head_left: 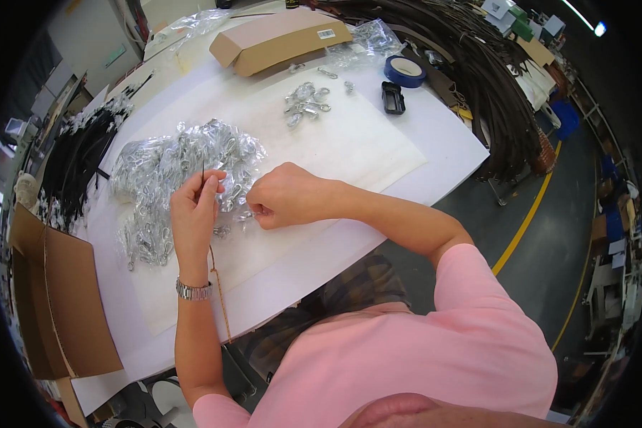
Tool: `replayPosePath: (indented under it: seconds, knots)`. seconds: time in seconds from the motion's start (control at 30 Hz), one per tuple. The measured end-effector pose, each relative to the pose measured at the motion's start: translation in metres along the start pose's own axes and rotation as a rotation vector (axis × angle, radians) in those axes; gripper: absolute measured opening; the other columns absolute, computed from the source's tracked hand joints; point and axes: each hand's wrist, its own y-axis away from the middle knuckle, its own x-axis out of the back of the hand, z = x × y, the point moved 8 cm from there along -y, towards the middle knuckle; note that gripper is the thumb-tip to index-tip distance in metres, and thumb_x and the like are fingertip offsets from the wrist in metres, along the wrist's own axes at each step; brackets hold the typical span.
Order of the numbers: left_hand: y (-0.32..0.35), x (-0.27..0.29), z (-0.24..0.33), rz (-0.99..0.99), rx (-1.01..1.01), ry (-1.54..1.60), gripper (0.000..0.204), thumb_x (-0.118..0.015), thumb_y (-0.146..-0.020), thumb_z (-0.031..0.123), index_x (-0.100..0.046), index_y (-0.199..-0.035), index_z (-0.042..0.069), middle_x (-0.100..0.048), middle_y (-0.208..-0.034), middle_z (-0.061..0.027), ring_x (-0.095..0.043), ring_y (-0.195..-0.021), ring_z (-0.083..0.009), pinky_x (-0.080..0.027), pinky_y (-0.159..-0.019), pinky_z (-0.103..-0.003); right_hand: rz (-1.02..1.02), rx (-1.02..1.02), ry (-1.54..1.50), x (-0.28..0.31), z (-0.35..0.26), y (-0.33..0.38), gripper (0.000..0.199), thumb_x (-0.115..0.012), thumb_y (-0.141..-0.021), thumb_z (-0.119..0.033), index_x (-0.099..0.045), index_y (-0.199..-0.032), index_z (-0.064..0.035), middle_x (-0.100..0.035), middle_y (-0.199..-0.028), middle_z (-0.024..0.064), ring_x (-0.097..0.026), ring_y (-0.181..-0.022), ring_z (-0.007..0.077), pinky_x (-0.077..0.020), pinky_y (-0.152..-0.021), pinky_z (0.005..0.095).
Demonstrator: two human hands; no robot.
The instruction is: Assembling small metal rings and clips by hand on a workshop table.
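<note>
On a white counter (278, 279), wrapped metal clasps (165, 158) lie heaped around the left hand (195, 203), fingertips pinching something thin, dark. Right hand (290, 195) curled, contents hidden. Clasps: probably light, hard, slippery-wrapped; best pinched endwise.

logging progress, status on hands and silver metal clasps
Left hand: pinching thin dark object. Right hand: curled, contents hidden. Clear-wrapped silver metal clasps: heaped around left hand. No obstruction visible.
</note>
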Motion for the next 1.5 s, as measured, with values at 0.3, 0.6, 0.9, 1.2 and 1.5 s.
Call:
replayPosePath:
  seconds: [0.3, 0.6, 0.9, 1.2, 1.5]
  knots:
    - [0.001, -0.019, 0.008, -0.227, 0.043, -0.062, 0.02, -0.064, -0.102, 0.018, -0.07, -0.107, 0.0, -0.066, -0.081, 0.0007, -0.044, -0.054, -0.0013, -0.032, -0.046, -0.02, 0.095, -0.201, -0.839, 0.009, 0.046, -0.007, 0.019, -0.066, -0.093, -0.018, -0.069, -0.087, -0.0008, -0.07, -0.076, 0.0041, -0.064, -0.071, 0.0089, -0.0527, -0.067, 0.0273]
    - [-0.004, -0.015, 0.005, -0.189, 0.034, -0.138, 0.032, -0.066, -0.101, 0.021, -0.064, -0.076, 0.002, -0.056, -0.063, 0.003, -0.043, -0.053, -0.0028, -0.03, -0.047, -0.023, -0.089, -0.307, -1.335, -0.002, 0.047, -0.001, 0.022, -0.067, -0.099, -0.025, -0.069, -0.091, -0.0037, -0.076, -0.087, 0.0092, -0.072, -0.075, 0.0145, -0.0562, -0.069, 0.0276]
    - [-0.003, -0.017, 0.008, -0.073, -0.114, -0.171, 0.026, -0.069, -0.097, 0.018, -0.064, -0.078, 0.0, -0.055, -0.063, 0.0027, -0.043, -0.059, -0.0061, -0.033, -0.052, -0.028, -0.192, -0.283, -1.216, -0.012, 0.048, 0.0, 0.025, -0.071, -0.097, -0.03, -0.071, -0.093, -0.0048, -0.077, -0.089, 0.0102, -0.071, -0.074, 0.0134, -0.0568, -0.069, 0.0269]
    - [-0.001, -0.016, -0.01, -0.081, 0.042, 0.085, 0.018, -0.068, -0.1, 0.02, -0.065, -0.092, 0.004, -0.063, -0.073, 0.0015, -0.041, -0.052, 0.0002, -0.028, -0.045, -0.02, -0.284, -0.343, -1.242, -0.015, 0.036, -0.001, 0.022, -0.066, -0.101, -0.028, -0.067, -0.105, -0.0058, -0.077, -0.094, 0.0104, -0.073, -0.078, 0.0143, -0.0573, -0.074, 0.0271]
    - [0.008, -0.037, 0.016, -0.124, -0.061, 0.21, 0.026, -0.073, -0.096, 0.025, -0.071, -0.108, 0.002, -0.072, -0.082, -0.0008, -0.051, -0.056, -0.0026, -0.038, -0.047, -0.02, 0.219, -0.352, -1.467, -0.001, 0.067, 0.0, 0.024, -0.068, -0.101, -0.027, -0.071, -0.114, -0.0071, -0.071, -0.112, 0.0023, -0.063, -0.108, 0.0119, -0.0457, -0.103, 0.035]
